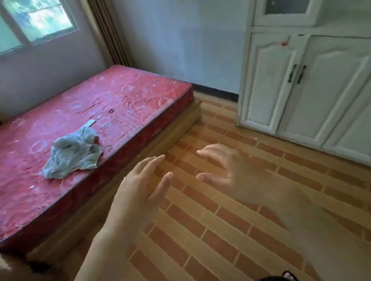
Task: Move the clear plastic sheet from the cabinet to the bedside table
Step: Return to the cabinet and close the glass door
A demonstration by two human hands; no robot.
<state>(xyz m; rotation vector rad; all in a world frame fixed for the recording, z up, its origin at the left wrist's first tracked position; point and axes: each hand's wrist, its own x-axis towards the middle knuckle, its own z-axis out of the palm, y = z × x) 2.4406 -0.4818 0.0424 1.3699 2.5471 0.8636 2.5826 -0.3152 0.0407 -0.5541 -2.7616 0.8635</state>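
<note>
The left hand (143, 183) and right hand (234, 174) hover over the floor, fingers (211, 148) spread loose and holding nothing, probably ready to reach for the white cabinet (309, 90) at the right. The clear plastic sheet cannot be made out anywhere. A crumpled cloth (72, 153) lies on the bed (132, 95).

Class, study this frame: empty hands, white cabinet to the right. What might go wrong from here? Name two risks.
1. No clear sheet shows and the cabinet doors look shut, so the empty left hand and right hand may open the wrong compartment.
2. No bedside table plainly shows; the sheet might land on the mattress beside the crumpled cloth instead.
</note>
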